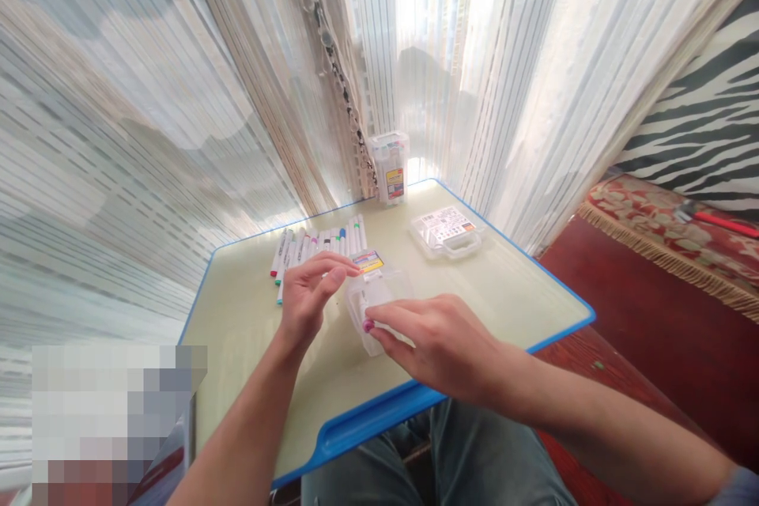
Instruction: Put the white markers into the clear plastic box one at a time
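Observation:
A clear plastic case point(383, 288) lies opened on the table in front of me, with a yellow and blue label on its far part. My right hand point(430, 336) pinches a marker with a purple-pink end point(368, 326) between thumb and fingers, over the near part of the case. Most of that marker is hard to make out against the clear plastic. My left hand point(314, 288) hovers at the case's left side, fingers stretched out; its fingertips reach the label's edge, and whether they touch is unclear. Beyond it, several white markers with coloured ends point(317, 241) lie in a row.
A closed clear case with a handle point(447, 233) lies at the table's right. Another clear case point(390, 168) holding markers stands upright at the far corner. The pale table point(468, 292) has a blue rim, and striped curtains point(249, 79) hang close behind it.

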`<state>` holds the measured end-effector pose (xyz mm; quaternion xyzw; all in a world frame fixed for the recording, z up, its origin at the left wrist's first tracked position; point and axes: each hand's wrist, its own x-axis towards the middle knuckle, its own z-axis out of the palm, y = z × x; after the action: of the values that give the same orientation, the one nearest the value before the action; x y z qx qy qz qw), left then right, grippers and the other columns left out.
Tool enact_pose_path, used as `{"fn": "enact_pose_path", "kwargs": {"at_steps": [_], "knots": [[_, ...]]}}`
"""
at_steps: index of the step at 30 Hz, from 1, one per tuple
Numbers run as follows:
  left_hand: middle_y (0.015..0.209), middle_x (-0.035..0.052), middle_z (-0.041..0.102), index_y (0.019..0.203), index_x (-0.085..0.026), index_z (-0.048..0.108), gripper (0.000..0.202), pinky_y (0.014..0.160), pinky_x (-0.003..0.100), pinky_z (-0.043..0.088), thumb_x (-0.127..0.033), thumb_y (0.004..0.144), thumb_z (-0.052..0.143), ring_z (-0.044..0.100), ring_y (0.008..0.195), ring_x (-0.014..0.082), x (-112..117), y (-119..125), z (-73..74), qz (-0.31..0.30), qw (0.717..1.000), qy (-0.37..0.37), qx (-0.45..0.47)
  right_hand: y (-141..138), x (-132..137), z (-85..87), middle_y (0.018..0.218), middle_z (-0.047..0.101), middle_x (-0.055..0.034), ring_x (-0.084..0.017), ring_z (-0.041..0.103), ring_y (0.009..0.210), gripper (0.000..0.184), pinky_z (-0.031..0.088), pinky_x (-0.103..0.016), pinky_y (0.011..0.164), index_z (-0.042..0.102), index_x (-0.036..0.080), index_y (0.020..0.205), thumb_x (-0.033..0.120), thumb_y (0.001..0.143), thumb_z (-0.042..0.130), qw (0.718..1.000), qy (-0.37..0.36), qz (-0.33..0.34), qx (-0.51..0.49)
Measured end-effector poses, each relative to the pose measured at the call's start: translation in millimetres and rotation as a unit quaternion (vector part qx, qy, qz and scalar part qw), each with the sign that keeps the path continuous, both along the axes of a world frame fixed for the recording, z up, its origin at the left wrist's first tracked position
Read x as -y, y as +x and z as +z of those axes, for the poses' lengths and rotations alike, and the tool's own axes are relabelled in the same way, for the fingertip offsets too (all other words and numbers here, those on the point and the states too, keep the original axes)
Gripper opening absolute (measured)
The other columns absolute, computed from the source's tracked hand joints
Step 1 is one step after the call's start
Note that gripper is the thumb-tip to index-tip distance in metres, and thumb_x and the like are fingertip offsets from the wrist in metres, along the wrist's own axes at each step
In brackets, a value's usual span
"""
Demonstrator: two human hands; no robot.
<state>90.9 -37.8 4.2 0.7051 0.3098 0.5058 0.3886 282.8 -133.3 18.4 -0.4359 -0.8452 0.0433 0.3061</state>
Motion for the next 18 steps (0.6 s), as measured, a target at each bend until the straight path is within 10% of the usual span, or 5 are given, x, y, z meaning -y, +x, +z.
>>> {"fn": "enact_pose_path", "kwargs": {"at_steps": [18], "knots": [[0.084,0.0064,0.072,0.076,-0.022,0.079,0.019,0.085,0.037,0.048,-0.028,0.084,0.063,0.065,0.085,0.0229,0.7,0.3,-1.2,-0.007,1.000,0.005,0.010,-2.9,2.9,1.6,0.078,0.072,-0.0048,-0.013,0.064,0.064,0.025,0.041,-0.023,0.059,0.067,0.018,0.108,0.027,0.098,0.046,1.000,-0.001,0.001,0.014]]}}
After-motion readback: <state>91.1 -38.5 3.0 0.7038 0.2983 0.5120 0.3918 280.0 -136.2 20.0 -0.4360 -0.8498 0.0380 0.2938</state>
